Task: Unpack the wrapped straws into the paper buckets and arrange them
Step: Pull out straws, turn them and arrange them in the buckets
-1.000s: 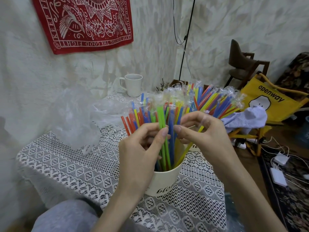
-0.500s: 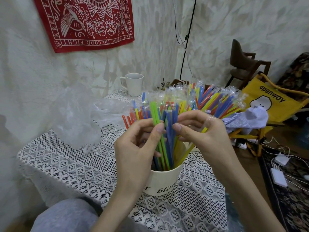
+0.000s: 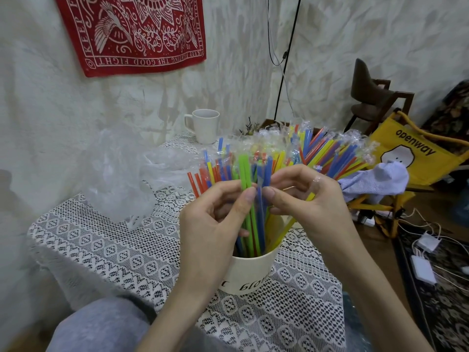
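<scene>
Fingers of the left hand (image 3: 213, 224) curl in, and its thumb tip presses two green straws (image 3: 245, 174) up near their tops. Right beside it, the right hand (image 3: 312, 199) curls too, and its thumb and fingers pinch a blue straw (image 3: 261, 212) in the same bunch. A yellow straw (image 3: 286, 231) pokes out from under the right palm, but I cannot tell if that hand holds it.

All these straws stand up in the near paper bucket (image 3: 250, 275), which sits on the lace tablecloth (image 3: 106, 250). More straws in clear wrappers (image 3: 337, 153) fan out just behind it. An empty plastic bag (image 3: 127, 179) lies to the left, and a white mug (image 3: 205, 125) stands farther back.

Straws like these look very light and thin. They bend a bit and can get squashed if squeezed hard, so a soft pinch is best. The clear wrappers look slippery. Holding a straw near the top, as both hands do, seems good for lifting or moving it without tipping the bucket.
</scene>
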